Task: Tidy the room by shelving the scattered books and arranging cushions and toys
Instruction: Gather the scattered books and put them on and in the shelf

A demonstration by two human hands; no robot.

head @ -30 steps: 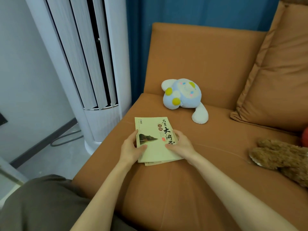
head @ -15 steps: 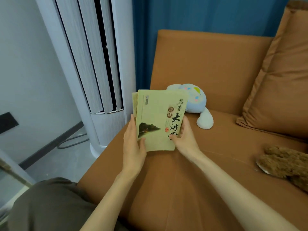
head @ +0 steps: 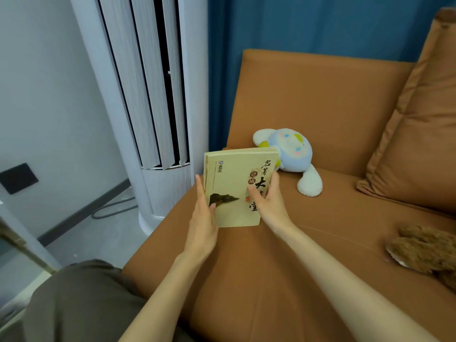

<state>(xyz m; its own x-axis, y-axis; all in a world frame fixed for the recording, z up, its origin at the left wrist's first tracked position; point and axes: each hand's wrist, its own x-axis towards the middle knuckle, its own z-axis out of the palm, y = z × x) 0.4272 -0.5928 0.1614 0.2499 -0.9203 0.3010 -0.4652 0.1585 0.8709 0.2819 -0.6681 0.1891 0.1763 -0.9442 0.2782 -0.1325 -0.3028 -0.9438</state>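
Step in hand: book pickup, the shelving part of the task. We have the books [head: 237,188] in both hands, held up above the sofa [head: 246,292] seat near its left end, front cover tilted toward the camera. Left hand [head: 203,218] grips the left edge, thumb on the cover, a finger running straight up the side. Right hand [head: 269,201] grips the right edge, thumb across the printed title, fingers wrapped behind.

Next move, as we judge it: carry the books to a shelf. No shelf is in view, so that calls for turning away from the sofa first. One hand could probably take the load, as it looks thin and light.

Left to do, by the look of it: the blue plush toy [head: 293,151] lies on the seat against the backrest, just behind the books. The brown plush toy [head: 424,250] lies at the right. The cushion [head: 419,144] leans in the corner.

Hard to make out:
- We see a second edge along the top and left of the cover, so probably two books, but we cannot be sure.
- Part of the title is covered by the right thumb.
- The fingers behind the books are hidden.
- The brown toy and cushion are cut off by the frame.
- The white tower unit [head: 148,95] stands left of the sofa, its top out of frame.
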